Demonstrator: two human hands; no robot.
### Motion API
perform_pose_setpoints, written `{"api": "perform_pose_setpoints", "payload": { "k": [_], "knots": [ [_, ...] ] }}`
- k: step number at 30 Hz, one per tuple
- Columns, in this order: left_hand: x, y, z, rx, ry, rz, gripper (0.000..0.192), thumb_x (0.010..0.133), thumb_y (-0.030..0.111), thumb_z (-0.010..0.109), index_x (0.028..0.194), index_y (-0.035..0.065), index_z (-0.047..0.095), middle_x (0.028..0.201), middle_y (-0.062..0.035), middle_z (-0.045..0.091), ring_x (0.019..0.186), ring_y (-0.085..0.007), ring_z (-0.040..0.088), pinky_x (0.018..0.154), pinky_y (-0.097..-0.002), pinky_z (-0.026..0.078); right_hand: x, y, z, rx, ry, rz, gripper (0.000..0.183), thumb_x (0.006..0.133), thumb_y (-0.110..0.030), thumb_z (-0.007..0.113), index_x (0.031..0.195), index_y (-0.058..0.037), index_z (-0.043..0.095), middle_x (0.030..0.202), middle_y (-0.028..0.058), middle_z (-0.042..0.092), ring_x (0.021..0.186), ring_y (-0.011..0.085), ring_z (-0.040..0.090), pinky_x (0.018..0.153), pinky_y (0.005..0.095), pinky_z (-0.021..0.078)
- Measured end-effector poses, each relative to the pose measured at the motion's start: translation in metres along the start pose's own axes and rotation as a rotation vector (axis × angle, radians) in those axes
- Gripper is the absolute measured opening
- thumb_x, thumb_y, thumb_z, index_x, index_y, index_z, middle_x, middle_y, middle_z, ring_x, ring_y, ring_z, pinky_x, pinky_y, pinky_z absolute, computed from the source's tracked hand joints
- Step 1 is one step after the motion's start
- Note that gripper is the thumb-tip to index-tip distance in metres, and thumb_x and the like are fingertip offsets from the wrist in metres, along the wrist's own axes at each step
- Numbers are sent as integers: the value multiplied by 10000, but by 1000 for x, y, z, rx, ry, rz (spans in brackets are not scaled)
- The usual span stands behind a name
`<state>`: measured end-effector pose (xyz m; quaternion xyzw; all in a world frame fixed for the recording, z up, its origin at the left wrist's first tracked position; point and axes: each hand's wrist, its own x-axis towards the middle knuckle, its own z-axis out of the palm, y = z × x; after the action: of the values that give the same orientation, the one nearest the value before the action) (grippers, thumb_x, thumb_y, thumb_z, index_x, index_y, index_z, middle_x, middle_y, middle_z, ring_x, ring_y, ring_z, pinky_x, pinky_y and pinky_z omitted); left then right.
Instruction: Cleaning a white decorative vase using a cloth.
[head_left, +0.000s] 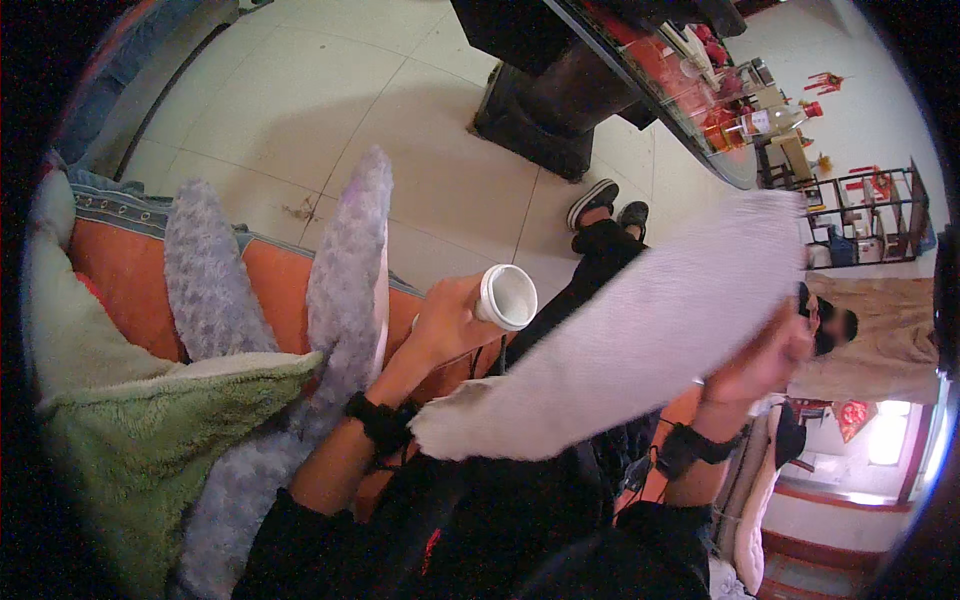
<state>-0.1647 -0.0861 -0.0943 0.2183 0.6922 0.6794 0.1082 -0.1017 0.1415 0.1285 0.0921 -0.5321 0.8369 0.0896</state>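
Note:
My left hand (444, 321) grips a white, round, open-topped container (508, 297), its mouth facing up towards me. My right hand (761, 360), blurred, holds a long pale piece of fabric (600, 337) by its upper right side. This piece has a smooth woven-looking face and a fuzzy lower left end, and it slants across my lap. To the left, a long grey plush piece (349, 255) with a rounded tip lies over the orange sofa seat (277, 292). Another grey plush piece (210, 277) lies beside it, partly covered by a green fleece cloth (172, 427) with a cream underside.
Ahead is a dark table pedestal (536, 112) on the tiled floor (405, 172). The glass tabletop (731, 161) carries a red-capped bottle (765, 124) and other items. Dark shoes (596, 202) rest on the floor. A shelf unit (870, 214) and another person (829, 326) are at right.

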Motion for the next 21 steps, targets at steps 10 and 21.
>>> {"api": "perform_pose_setpoints", "payload": {
  "k": [10, 21],
  "knots": [
    [0, -19, 11, -114, 20, -73, 425, 647, 228, 764, 1027, 76, 649, 876, -166, 677, 846, -401, 627, 692, -433, 500, 16, 74, -1, -288, 0, 100, 406, 849, -99, 628, 1209, 75, 556, 1168, 116, 601, 1068, 188, 585, 955, 372, 475],
    [-4, 7, 8, 147, -16, 75, 409, 648, 214, 765, 1016, 77, 653, 864, -160, 674, 843, -395, 628, 694, -427, 500, 8, 103, 28, -1504, -866, 233, 359, 827, -282, 690, 1026, -13, 560, 1004, 134, 582, 971, 329, 548, 770, 395, 514]
  ]
}}
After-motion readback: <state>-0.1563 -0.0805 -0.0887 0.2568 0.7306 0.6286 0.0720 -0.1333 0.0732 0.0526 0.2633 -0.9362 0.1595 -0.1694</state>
